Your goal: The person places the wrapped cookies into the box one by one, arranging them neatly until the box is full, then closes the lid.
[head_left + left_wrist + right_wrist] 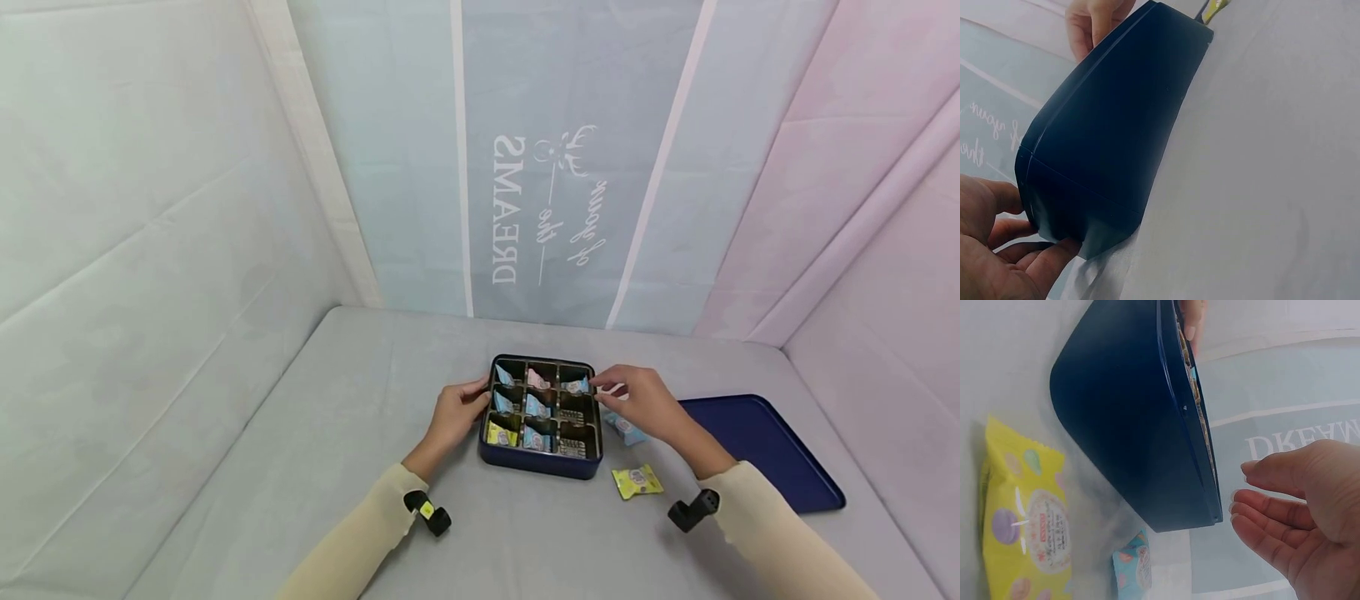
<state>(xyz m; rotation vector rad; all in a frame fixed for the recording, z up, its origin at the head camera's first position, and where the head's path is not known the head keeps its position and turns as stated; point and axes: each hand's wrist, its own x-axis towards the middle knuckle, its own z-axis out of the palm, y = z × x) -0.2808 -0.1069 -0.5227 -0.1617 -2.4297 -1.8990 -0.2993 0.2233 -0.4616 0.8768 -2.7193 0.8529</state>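
Note:
A navy tin box with a divided insert stands on the grey surface. Several compartments hold small wrapped packets: blue ones, a pink packet in the far middle and a yellow packet at the near left. Two right-hand compartments, middle and near, show only their patterned bottoms. My left hand holds the box's left side, its thumb and fingers about a corner in the left wrist view. At the far right corner, my right hand hovers with loosely bent fingers and nothing between them, close to a blue packet in its compartment.
A loose yellow packet lies right of the box, near the front. Behind it, partly under my right hand, is a loose blue packet. Farther right lies a navy lid. Fabric walls enclose the back and sides.

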